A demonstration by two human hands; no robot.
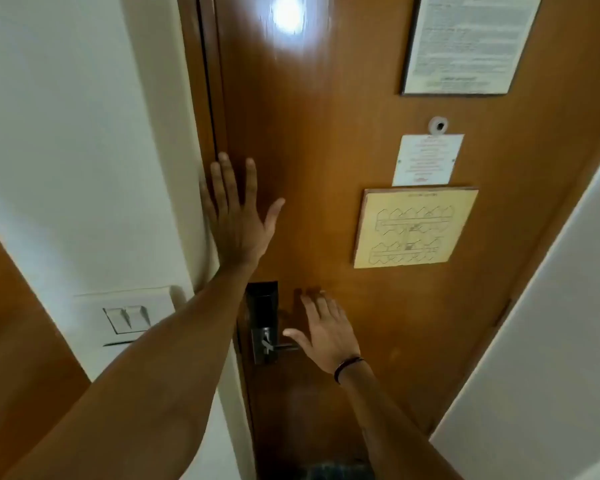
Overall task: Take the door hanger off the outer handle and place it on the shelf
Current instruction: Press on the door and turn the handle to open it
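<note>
1. The person is standing inside the room, facing the closed door (343, 237). The left hand (236, 216) is lying flat and spread against the door near its latch edge, holding nothing. The right hand (326, 334) is also spread and empty, hovering just right of the inner handle (286, 347).

2. The hanger is not in view. Judging by the task, it is hanging on the outer handle, on the far side of the door, and the shelf is not showing either.

3. The door itself is standing in the way: until it is opened, the hanger cannot be reached.

4. Risk: the left hand is pressing near the gap at the frame (208, 98); if the door is swinging inward while the fingers are resting there, they could be pinched.

5. Risk: a quick pull could be shaking the hanger off the outer handle to the floor.

6. Nearby: a lock plate (262, 306) above the handle, a floor plan (414, 228), a small notice (426, 161), a peephole (439, 125), a framed sheet (465, 43), and a wall switch (127, 318). Motion blur is softening the handle, so whether the thumb is touching it is uncertain.
</note>
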